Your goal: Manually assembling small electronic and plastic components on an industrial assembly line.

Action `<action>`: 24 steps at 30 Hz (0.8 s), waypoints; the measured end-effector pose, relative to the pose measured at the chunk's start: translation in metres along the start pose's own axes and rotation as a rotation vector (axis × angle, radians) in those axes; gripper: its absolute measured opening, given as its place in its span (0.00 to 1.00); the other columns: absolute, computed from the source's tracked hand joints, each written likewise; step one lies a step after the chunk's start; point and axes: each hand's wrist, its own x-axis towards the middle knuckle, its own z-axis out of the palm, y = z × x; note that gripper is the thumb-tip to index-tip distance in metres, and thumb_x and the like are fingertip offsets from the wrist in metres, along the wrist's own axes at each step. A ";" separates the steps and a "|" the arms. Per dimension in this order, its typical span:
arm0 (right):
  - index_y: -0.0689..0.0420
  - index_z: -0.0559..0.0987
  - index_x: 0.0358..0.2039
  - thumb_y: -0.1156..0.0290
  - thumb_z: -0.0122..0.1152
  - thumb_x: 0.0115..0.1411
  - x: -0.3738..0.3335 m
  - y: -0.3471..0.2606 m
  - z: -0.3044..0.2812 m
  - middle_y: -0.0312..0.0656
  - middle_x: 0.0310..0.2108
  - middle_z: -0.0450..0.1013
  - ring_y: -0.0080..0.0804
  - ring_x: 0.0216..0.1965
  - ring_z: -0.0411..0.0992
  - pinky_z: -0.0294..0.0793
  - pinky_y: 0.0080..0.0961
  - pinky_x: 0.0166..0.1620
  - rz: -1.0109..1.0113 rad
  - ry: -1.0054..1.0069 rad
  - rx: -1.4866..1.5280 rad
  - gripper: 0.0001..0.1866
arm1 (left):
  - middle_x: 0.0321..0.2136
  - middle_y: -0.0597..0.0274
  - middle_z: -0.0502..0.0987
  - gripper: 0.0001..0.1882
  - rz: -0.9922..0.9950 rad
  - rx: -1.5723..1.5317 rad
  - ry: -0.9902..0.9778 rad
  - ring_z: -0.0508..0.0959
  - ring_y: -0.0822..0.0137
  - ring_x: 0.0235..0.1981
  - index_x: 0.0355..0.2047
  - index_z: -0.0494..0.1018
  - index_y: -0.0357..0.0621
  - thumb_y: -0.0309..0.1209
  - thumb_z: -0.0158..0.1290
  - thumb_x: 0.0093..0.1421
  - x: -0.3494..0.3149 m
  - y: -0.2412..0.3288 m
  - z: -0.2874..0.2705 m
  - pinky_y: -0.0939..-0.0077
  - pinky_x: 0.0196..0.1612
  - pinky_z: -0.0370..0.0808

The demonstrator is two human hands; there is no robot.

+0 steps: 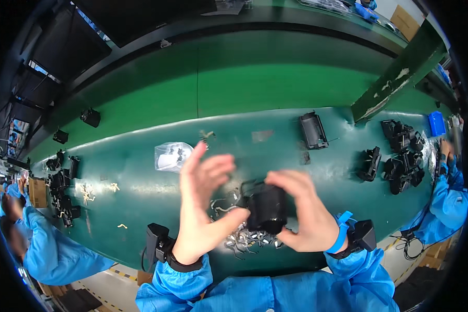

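Note:
A black boxy plastic housing [267, 207] hangs over the front middle of the green table, gripped at its right side by my right hand [308, 213]. Its inner details are too dark to make out. My left hand [205, 200] is beside it with fingers spread, the thumb reaching close to the housing's left edge. Whether that thumb touches it I cannot tell. Beneath both hands lies a pile of small metal clips and short wires [244, 240], partly hidden. A clear plastic bag [171, 157] with white and dark pieces in it rests just beyond my left hand.
Another black housing [314, 131] lies at the back right of the green table [125, 161]. Black parts are heaped at the right [403, 156] and left [62, 187]. A green post [400, 73] rises at the back right. Co-workers' blue sleeves [57, 249] show at both sides.

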 end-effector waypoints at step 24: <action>0.61 0.59 0.51 0.75 0.78 0.34 -0.010 0.019 0.027 0.54 0.46 0.61 0.50 0.48 0.64 0.69 0.40 0.49 0.083 0.495 0.038 0.45 | 0.71 0.48 0.36 0.35 0.018 -0.405 -0.233 0.42 0.47 0.71 0.67 0.58 0.63 0.63 0.29 0.66 -0.028 -0.019 0.051 0.45 0.68 0.43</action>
